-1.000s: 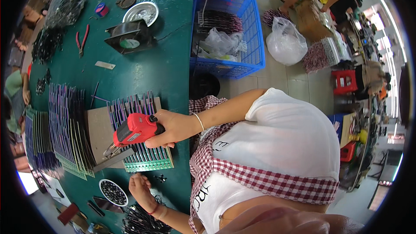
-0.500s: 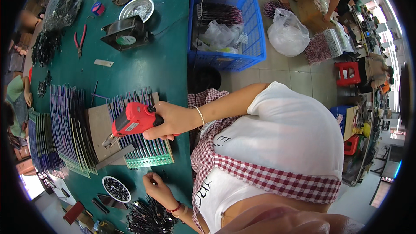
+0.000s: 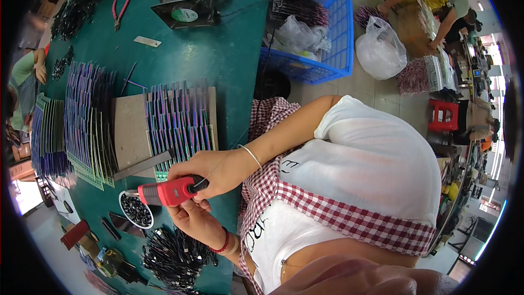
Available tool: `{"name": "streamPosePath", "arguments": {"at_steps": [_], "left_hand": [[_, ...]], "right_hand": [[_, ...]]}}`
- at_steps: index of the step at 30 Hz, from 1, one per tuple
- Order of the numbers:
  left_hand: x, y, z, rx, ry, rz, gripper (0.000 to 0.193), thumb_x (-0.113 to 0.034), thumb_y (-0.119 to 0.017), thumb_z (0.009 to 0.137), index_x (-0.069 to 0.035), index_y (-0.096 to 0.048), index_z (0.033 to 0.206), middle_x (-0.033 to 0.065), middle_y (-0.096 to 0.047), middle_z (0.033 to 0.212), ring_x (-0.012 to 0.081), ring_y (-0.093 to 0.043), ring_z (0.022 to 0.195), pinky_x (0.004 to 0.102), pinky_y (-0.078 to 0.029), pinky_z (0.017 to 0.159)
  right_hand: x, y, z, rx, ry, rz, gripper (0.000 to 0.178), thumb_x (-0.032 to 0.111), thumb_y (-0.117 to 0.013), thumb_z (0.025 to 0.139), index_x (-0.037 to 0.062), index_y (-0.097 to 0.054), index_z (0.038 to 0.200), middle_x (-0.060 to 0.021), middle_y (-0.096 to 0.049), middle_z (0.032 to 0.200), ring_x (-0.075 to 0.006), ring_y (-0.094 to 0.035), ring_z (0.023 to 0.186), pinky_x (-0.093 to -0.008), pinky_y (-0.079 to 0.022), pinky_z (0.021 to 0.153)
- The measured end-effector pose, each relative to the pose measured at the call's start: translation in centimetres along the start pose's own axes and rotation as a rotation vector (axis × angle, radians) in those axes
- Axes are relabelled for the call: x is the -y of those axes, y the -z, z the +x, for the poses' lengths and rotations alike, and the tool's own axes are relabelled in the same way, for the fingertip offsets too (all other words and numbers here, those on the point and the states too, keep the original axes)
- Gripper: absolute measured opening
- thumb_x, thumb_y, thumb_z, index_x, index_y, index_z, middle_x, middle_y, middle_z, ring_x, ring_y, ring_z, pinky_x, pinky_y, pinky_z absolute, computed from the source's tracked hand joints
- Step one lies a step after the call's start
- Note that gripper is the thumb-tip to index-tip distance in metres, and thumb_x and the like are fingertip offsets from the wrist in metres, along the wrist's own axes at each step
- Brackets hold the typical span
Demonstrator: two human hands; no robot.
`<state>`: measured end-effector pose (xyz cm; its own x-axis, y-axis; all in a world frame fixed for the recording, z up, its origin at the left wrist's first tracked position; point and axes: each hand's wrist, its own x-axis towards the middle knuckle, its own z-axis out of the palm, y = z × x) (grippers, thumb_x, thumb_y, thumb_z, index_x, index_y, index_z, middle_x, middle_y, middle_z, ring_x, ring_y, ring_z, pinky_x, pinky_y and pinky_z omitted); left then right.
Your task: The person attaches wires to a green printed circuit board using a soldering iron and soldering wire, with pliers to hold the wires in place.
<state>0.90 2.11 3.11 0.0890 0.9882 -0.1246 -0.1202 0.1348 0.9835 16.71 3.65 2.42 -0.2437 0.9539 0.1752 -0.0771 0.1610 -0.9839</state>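
Observation:
My right hand [image 3: 210, 175] is closed round a red gun-shaped tool [image 3: 172, 190] with a slim metal tip; its exact kind is not clear. The tip points over a white bowl [image 3: 152, 223] of small black parts. Just below the tool, my left hand [image 3: 194, 221] has its fingers bent and pressed together, partly behind it; anything in them is too small to make out. Beside my hands, rows of thin purple and dark strips [image 3: 180, 120] on green circuit boards lie on a brown board [image 3: 128, 131]. A flat metal ruler-like bar [image 3: 144, 165] crosses that board.
More strip bundles [image 3: 90, 120] stand to the left. A bunch of black cables [image 3: 174, 257] lies near my left forearm. Farther up the green table [image 3: 218, 54] are a black fan [image 3: 185, 8] and red pliers [image 3: 121, 11]. A blue crate [image 3: 341, 33] stands beside the table.
My right hand has brought the red tool from above the strips down toward the bowl. My left hand has risen to meet it. The whole view has shifted.

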Motion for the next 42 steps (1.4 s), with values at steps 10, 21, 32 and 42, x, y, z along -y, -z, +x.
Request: {"name": "streamPosePath", "arguments": {"at_steps": [10,21,32,42], "left_hand": [[0.9,-0.3,-0.6,0.053,-0.080,0.240,0.016,-0.018,-0.053,0.091,-0.002,-0.049,0.094,0.0023,-0.054,0.076,0.0060,-0.046,0.056,0.0170,-0.036,0.048],[-0.7,1.6,-0.1,0.210,0.156,0.510,0.010,-0.006,-0.051,0.087,0.003,-0.055,0.090,0.0028,-0.057,0.064,0.0076,-0.052,0.054,0.0204,-0.041,0.047],[3.6,8.9,4.1,0.017,0.419,0.142,0.017,-0.017,-0.054,0.087,-0.002,-0.055,0.078,0.0018,-0.056,0.064,0.0049,-0.048,0.051,0.0179,-0.035,0.045],[4.7,8.7,7.0,0.165,0.427,0.106,0.015,-0.015,-0.055,0.083,-0.001,-0.056,0.080,0.0015,-0.057,0.064,0.0042,-0.048,0.050,0.0167,-0.038,0.046]], "right_hand": [[0.1,0.4,-0.5,0.040,-0.115,-0.028,0.040,0.009,-0.063,0.068,0.0040,-0.051,0.106,-0.0164,-0.064,0.086,-0.0328,-0.062,0.082,-0.0373,-0.047,0.073],[0.1,0.7,-0.2,0.148,-0.222,0.016,0.045,0.005,-0.065,0.069,0.0017,-0.051,0.111,-0.0150,-0.062,0.097,-0.0239,-0.062,0.091,-0.0324,-0.047,0.079],[-0.1,4.6,-0.5,-0.104,-0.462,0.013,0.019,0.006,-0.066,0.078,-0.0048,-0.060,0.093,-0.0068,-0.059,0.068,-0.0129,-0.057,0.056,-0.0240,-0.046,0.052],[-1.0,4.7,-2.1,-0.029,-0.456,-0.007,0.037,0.007,-0.055,0.083,-0.0094,-0.046,0.114,-0.0043,-0.044,0.055,-0.0096,-0.040,0.043,-0.0242,-0.038,0.043]]}}
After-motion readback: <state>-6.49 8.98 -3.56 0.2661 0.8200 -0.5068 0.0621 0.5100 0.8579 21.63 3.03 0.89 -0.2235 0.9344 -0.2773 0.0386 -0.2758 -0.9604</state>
